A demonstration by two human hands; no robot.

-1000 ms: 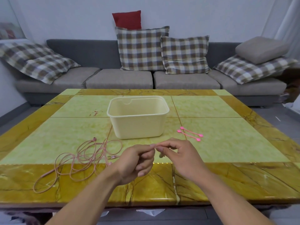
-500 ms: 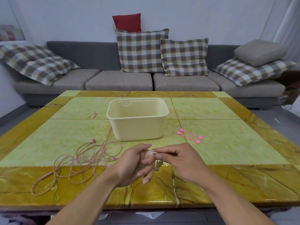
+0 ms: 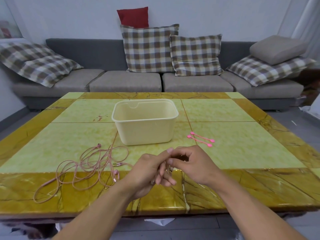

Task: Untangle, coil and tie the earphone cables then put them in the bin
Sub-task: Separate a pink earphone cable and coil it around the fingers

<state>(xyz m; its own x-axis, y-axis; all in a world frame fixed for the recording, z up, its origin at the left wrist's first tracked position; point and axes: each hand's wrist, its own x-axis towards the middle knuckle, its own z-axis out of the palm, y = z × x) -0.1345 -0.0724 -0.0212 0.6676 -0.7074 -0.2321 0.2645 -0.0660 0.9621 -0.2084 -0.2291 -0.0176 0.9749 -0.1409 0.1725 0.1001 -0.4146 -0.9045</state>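
Note:
A pink earphone cable (image 3: 91,163) lies in a loose tangle on the table, left of my hands, and one strand runs from it to my left hand (image 3: 149,172). That hand holds a bit of the cable among its fingers, which point down; most of the held part is hidden. My right hand (image 3: 192,163) touches the left one and pinches the cable at its fingertips. The cream plastic bin (image 3: 145,134) stands open behind my hands in the middle of the table. Two pink cable ties (image 3: 200,140) lie to the right of the bin.
The yellow-green marble table (image 3: 242,153) has a darker ochre border and its near edge is just below my wrists. A grey sofa (image 3: 126,82) with checked cushions stands behind the table. A scrap of white paper (image 3: 159,221) lies on the floor under the near edge.
My hands have stayed together over the near edge. The left fingers have turned from curled up to pointing down, and the right fingertips have shifted along the cable at them.

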